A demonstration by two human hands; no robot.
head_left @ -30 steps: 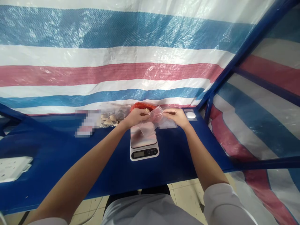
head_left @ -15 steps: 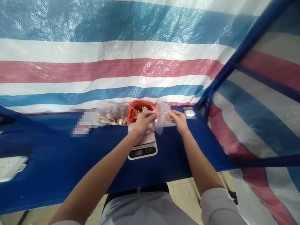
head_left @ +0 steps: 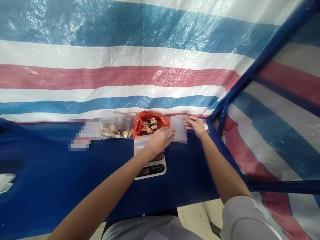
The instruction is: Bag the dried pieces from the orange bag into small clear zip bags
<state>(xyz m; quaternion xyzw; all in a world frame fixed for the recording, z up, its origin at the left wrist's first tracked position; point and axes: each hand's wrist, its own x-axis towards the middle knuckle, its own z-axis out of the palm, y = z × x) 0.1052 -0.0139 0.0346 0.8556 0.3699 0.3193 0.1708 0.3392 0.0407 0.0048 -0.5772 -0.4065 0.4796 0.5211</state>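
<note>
A flat clear plastic bag [head_left: 179, 131] is stretched between my hands to the right of the red bag. My left hand [head_left: 162, 138], fingers curled, pinches whitish film at the bag's left edge, above the scale. On the opposite side, my right hand [head_left: 196, 125] grips the bag's upper right edge between thumb and fingers. A red plastic bag [head_left: 138, 125] gapes behind the scale, with dried beige slices [head_left: 151, 124] inside. My left hand and forearm partly cover the white kitchen scale [head_left: 162, 168], whose dark display panel faces me.
A clear bag of similar beige pieces [head_left: 116, 130] lies left of the red bag, beside a blurred-out packet [head_left: 87, 131]. A white round object [head_left: 205, 126] is behind my right hand. Striped sheeting [head_left: 112, 76] and a blue frame post [head_left: 240, 83] border the blue table [head_left: 75, 180].
The clear bag has gone from crumpled to spread flat. My left hand has moved right and lower, uncovering more of the red bag's contents. The view has shifted slightly.
</note>
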